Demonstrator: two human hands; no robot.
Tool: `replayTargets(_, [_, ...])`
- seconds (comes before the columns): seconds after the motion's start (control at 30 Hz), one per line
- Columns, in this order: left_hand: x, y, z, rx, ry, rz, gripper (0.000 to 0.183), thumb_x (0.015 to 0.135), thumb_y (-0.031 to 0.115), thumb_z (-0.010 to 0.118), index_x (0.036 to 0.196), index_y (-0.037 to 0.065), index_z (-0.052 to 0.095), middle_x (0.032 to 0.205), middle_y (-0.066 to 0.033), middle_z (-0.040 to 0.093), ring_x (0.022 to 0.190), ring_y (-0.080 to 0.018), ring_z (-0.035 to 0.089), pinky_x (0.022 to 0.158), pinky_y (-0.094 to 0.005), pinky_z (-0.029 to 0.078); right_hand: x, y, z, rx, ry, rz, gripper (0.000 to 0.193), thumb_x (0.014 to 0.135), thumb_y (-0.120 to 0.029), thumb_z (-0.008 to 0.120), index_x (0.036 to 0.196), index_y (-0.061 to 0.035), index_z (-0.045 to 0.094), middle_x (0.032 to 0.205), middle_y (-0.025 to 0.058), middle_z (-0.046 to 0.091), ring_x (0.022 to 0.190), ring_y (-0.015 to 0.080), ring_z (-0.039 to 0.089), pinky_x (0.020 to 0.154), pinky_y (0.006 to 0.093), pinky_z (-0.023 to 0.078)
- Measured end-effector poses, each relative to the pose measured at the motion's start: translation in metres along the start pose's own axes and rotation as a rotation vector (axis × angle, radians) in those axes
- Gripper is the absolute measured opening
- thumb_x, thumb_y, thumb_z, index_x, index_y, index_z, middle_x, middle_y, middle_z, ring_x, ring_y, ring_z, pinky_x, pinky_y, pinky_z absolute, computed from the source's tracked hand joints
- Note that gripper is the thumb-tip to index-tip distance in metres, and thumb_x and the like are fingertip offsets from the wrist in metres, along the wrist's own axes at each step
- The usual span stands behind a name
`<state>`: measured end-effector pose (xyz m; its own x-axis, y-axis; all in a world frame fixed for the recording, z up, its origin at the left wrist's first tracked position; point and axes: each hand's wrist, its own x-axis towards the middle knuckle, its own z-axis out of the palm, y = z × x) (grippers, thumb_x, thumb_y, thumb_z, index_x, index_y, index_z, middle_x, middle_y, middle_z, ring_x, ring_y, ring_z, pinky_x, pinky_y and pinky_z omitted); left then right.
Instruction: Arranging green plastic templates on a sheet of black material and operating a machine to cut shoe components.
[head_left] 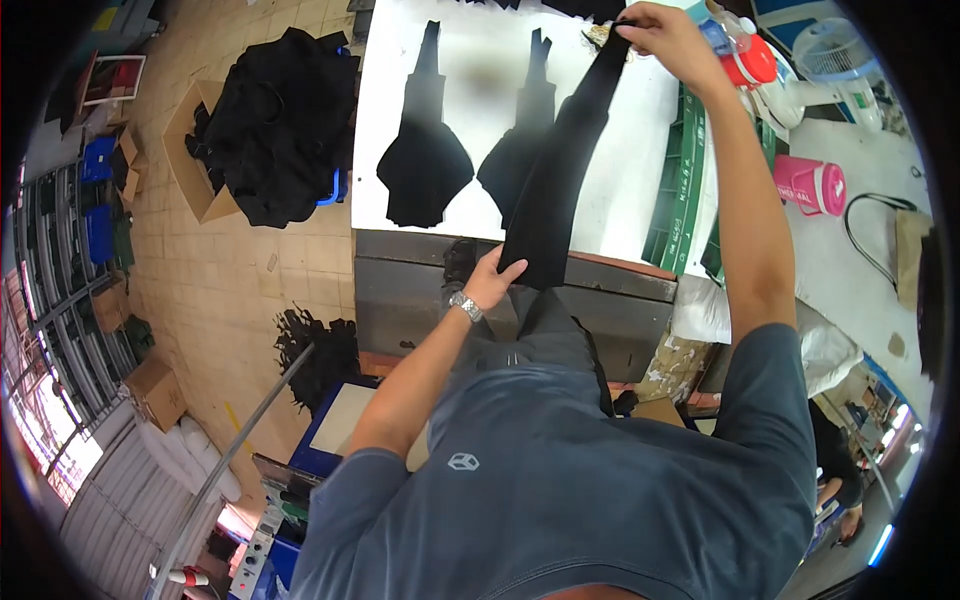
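Observation:
A long black fabric piece [562, 170] stretches at a slant between my two hands over the front of a white table [620, 215]. My left hand [490, 280], with a metal watch at the wrist, pinches its wide lower end at the table's front edge. Up at the far right, my right hand [668, 40] grips its narrow tip between thumb and fingers. To the left on the table lies a black cut fabric piece [425, 170], wide below and narrow at the top. A similar fabric piece [508, 165] beside it is partly hidden under the held one.
Green plastic trays [680, 190] lie along the table's right side. Beyond stand a pink insulated jug [808, 185], a red-lidded container [750, 62] and a fan [835, 50]. On the floor at left, a cardboard box [190, 150] adjoins heaped black fabric [285, 125].

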<state>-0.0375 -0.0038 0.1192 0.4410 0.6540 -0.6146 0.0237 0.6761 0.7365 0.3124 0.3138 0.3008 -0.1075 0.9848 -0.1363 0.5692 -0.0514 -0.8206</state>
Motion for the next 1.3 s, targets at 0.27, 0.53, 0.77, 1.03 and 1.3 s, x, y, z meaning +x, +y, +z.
replayTargets(0.27, [0.039, -0.058, 0.005, -0.346, 0.265, -0.189, 0.035, 0.101, 0.024, 0.076, 0.131, 0.005, 0.068, 0.116, -0.0055, 0.075, 0.096, -0.0171, 0.073, 0.083, -0.0365, 0.064, 0.081, 0.135, 0.089, -0.086, -0.022, 0.127, 0.021, 0.097, -0.013, 0.077, 0.115, -0.0010, 0.076, 0.089, 0.0053, 0.074, 0.076, 0.0125, 0.070, 0.073, 0.0271, 0.059])
replayTargets(0.53, [0.020, -0.093, -0.003, -0.256, 0.326, -0.189, 0.049, 0.100, 0.029, 0.078, 0.136, 0.004, 0.056, 0.113, -0.0096, 0.073, 0.092, -0.0175, 0.074, 0.072, -0.0326, 0.063, 0.033, 0.228, 0.103, 0.036, -0.062, 0.378, 0.023, 0.095, -0.017, 0.080, 0.110, -0.0003, 0.075, 0.086, 0.0028, 0.073, 0.071, 0.0106, 0.065, 0.062, 0.0272, 0.053])
replayTargets(0.77, [-0.007, -0.100, -0.002, -0.239, 0.247, -0.282, 0.047, 0.100, 0.031, 0.079, 0.134, 0.003, 0.062, 0.106, -0.0083, 0.076, 0.089, -0.0167, 0.074, 0.074, -0.0319, 0.063, -0.013, 0.266, 0.107, 0.163, -0.060, 0.533, 0.023, 0.096, -0.016, 0.080, 0.112, -0.0005, 0.074, 0.085, 0.0033, 0.072, 0.070, 0.0106, 0.066, 0.063, 0.0262, 0.054])
replayTargets(1.03, [-0.013, -0.108, 0.009, -0.289, 0.229, -0.342, 0.043, 0.100, 0.029, 0.079, 0.132, 0.005, 0.065, 0.106, -0.0070, 0.076, 0.088, -0.0155, 0.074, 0.076, -0.0309, 0.061, -0.025, 0.269, 0.107, 0.260, -0.053, 0.514, 0.021, 0.094, -0.012, 0.081, 0.108, 0.0019, 0.074, 0.082, 0.0039, 0.071, 0.068, 0.0103, 0.063, 0.062, 0.0258, 0.053])
replayTargets(1.3, [-0.015, -0.099, 0.009, -0.386, 0.259, -0.411, 0.043, 0.098, 0.028, 0.081, 0.132, 0.007, 0.066, 0.109, -0.0061, 0.077, 0.090, -0.0153, 0.074, 0.079, -0.0320, 0.061, -0.012, 0.249, 0.100, 0.258, -0.067, 0.452, 0.025, 0.096, -0.016, 0.080, 0.110, 0.0026, 0.074, 0.089, 0.0045, 0.073, 0.077, 0.0107, 0.067, 0.072, 0.0251, 0.055])
